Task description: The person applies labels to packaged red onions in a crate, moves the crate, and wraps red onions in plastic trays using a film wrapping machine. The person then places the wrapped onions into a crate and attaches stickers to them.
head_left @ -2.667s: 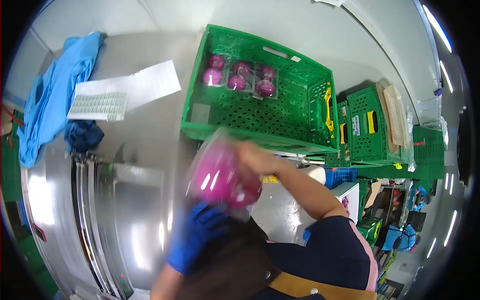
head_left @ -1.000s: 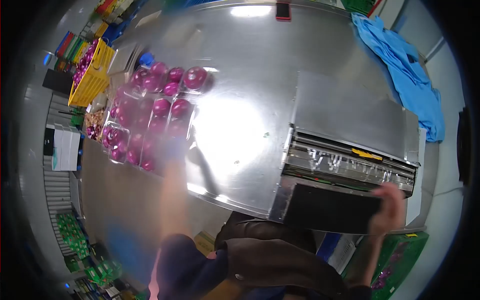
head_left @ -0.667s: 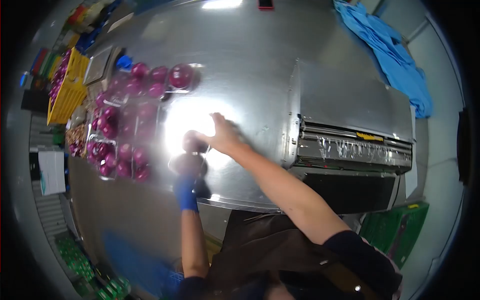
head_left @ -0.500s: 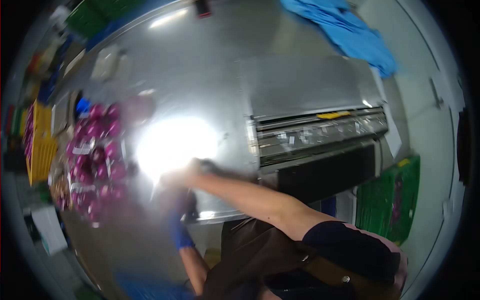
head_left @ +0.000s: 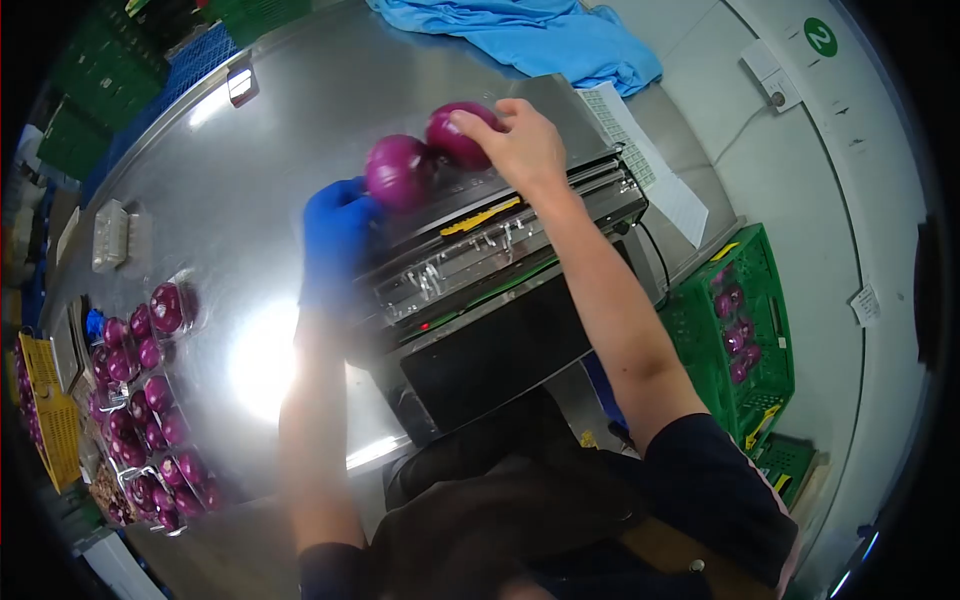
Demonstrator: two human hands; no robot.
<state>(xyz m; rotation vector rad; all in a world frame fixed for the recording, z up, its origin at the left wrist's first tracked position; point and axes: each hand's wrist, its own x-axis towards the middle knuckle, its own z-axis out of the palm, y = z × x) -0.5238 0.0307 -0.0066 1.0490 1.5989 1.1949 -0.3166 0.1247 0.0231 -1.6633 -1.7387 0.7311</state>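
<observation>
Two large red onions (head_left: pixel 400 172) sit side by side above the back of a sealing machine (head_left: pixel 500 260). My right hand (head_left: pixel 522 148), bare, grips the farther red onion (head_left: pixel 458 135) with the thumb over its top. In a blue glove, my left hand (head_left: pixel 337 232) has its fingers closed against the left side of the nearer onion; the glove is partly blurred. Whether a clear wrap joins the two onions I cannot tell. Beneath them run the machine's metal bars, with a yellow strip (head_left: pixel 482 216) and a small red light at its front.
Clear packs of red onions (head_left: pixel 150 420) stand in rows at the table's left. Beyond them is a yellow crate (head_left: pixel 50 410). A blue cloth (head_left: pixel 520 35) and printed paper (head_left: pixel 660 185) lie behind the machine. A green crate (head_left: pixel 770 330) with onion packs is at the right.
Both hands have moved from the table's near edge up over the machine. Two red onions now show between them. The camera view has shifted, and the machine appears closer to the middle.
</observation>
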